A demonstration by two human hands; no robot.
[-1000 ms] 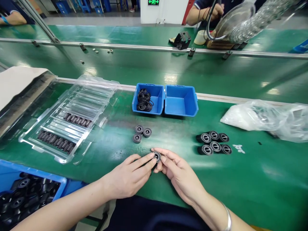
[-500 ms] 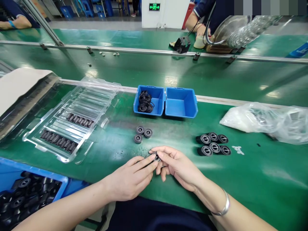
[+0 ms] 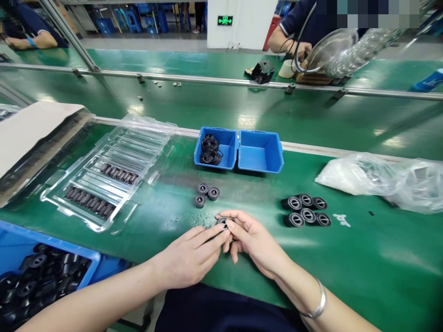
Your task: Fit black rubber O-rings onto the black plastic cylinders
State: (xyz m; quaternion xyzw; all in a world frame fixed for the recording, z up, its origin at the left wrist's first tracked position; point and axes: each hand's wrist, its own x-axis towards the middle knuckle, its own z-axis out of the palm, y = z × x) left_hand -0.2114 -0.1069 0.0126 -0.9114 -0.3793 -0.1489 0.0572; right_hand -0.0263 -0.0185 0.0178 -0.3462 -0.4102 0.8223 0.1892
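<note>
Between my two hands is a small round black cap (image 3: 222, 222) with a ring-shaped rim, mostly covered by fingers. My left hand (image 3: 195, 253) has its fingers closed on its near side. My right hand (image 3: 251, 240) pinches it from the right, thumb on top and other fingers curled below. Just beyond the hands lie three similar black round caps (image 3: 200, 200) on the green table. To the right stand several black cylindrical parts (image 3: 294, 219) in two rows, each with a slotted top.
Blue bins (image 3: 260, 152) stand at the back, the left one holding black rubber rings (image 3: 211, 150). A clear plastic tray (image 3: 128, 138) with dark parts lies left; a blue crate (image 3: 81, 244) of black parts sits near left. Plastic bags (image 3: 363, 175) lie right. Co-workers sit across.
The camera view has shifted slightly, so the scene sits a little lower. My hands stay together on the cap; the right thumb and fingers have moved slightly on it.
</note>
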